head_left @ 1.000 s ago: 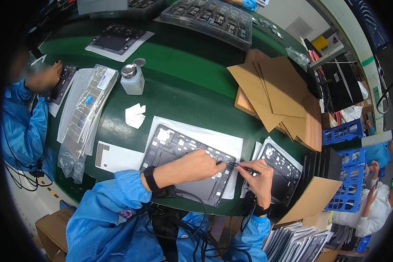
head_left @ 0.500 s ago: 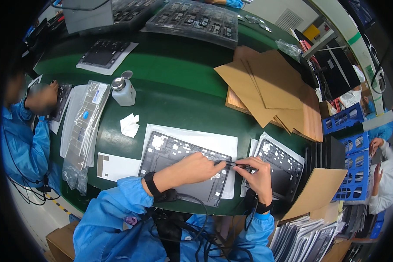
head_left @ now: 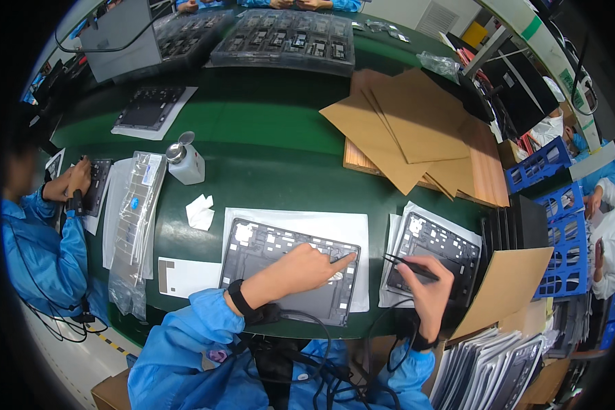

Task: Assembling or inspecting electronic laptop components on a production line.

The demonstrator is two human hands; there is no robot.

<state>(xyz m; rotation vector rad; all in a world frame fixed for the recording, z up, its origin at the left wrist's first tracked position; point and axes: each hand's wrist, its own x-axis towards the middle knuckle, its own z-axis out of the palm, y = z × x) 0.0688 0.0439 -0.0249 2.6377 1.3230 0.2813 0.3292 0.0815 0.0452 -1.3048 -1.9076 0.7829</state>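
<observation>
In front of me lies a dark grey tablet back panel (head_left: 287, 242) with small white patches, on white paper (head_left: 328, 220). My left hand (head_left: 305, 273) is over the panel, its index finger stretched to the upper right corner and the other fingers curled. No held object shows in it. My right hand (head_left: 427, 287) grips black tweezers (head_left: 417, 267) between thumb and fingers. They point left, their tips apart from the panel and near a second dark panel (head_left: 436, 249) on the right.
Left of the panel are a crumpled tissue (head_left: 199, 212), a white card (head_left: 188, 277), a pump bottle (head_left: 186, 164) and plastic-wrapped strips (head_left: 135, 219). Cardboard sheets (head_left: 417, 123) lie at the back right. A co-worker (head_left: 44, 246) sits at left. Trays of parts (head_left: 283, 41) stand far back.
My right hand and the tweezers have moved right, away from the panel's corner and my left fingertip. My left hand stays at the corner. The whole view has shifted slightly.
</observation>
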